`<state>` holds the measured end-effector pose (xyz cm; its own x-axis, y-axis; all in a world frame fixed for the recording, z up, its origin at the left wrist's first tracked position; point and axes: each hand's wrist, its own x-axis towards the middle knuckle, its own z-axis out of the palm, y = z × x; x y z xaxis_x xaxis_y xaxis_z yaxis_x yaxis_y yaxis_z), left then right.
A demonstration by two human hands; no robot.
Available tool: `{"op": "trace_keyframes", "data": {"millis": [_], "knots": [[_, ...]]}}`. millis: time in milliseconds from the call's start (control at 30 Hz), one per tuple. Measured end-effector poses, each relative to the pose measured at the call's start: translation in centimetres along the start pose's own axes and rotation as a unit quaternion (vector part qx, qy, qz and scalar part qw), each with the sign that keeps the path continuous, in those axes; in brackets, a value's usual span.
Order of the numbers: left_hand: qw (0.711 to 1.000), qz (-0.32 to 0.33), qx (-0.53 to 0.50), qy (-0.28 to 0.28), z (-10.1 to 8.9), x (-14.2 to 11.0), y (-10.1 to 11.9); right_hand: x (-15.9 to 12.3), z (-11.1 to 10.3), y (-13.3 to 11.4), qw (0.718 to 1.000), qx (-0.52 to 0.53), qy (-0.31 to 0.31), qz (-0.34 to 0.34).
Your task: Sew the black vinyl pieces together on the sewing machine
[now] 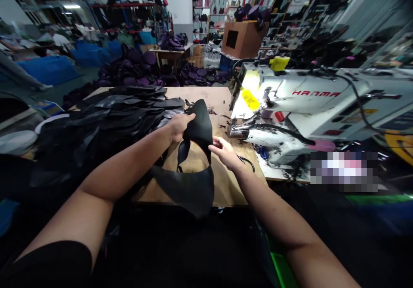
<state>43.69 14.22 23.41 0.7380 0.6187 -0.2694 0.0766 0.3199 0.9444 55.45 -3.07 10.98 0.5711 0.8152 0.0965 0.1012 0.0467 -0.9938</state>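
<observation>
Between my hands a black leather-like piece (200, 127) stands raised over the wooden table. Its lower, wider flap (190, 189) hangs toward the table's front edge, and a gap in the middle shows the wood. My left hand (180, 126) grips the upper left edge, thumb on top. My right hand (225, 151) is at the right edge, with thumb and fingers pinched on it. Left of my hands lies a large heap of similar black pieces (122, 111). To the right stands a white sewing machine (290, 92) with a lit needle area and a cylinder arm (258, 134).
The wooden table (222, 185) carries dark scraps near the machine. Yellow tags (250, 99) hang on the machine head. Behind are purple bags (135, 66) in piles, a cardboard box (245, 38) and loaded shelves (219, 10). A person's leg (24, 71) shows at far left.
</observation>
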Motion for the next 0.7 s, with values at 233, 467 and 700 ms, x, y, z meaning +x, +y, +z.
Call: {"op": "trace_keyframes", "data": {"millis": [233,467,700], "knots": [[0.997,0.037,0.063,-0.018,-2.0,0.8,-0.8,-1.6,-1.8,1.0,0.953,-0.29,-0.068,-0.046],[0.971,0.16,0.174,0.021,-1.9,2.2,-6.1,-14.0,-12.4,1.8,0.914,-0.378,0.145,-0.008],[0.949,0.234,0.207,-0.038,-1.3,2.1,-6.5,-27.3,-28.4,9.4,0.691,-0.535,0.382,0.299]]}}
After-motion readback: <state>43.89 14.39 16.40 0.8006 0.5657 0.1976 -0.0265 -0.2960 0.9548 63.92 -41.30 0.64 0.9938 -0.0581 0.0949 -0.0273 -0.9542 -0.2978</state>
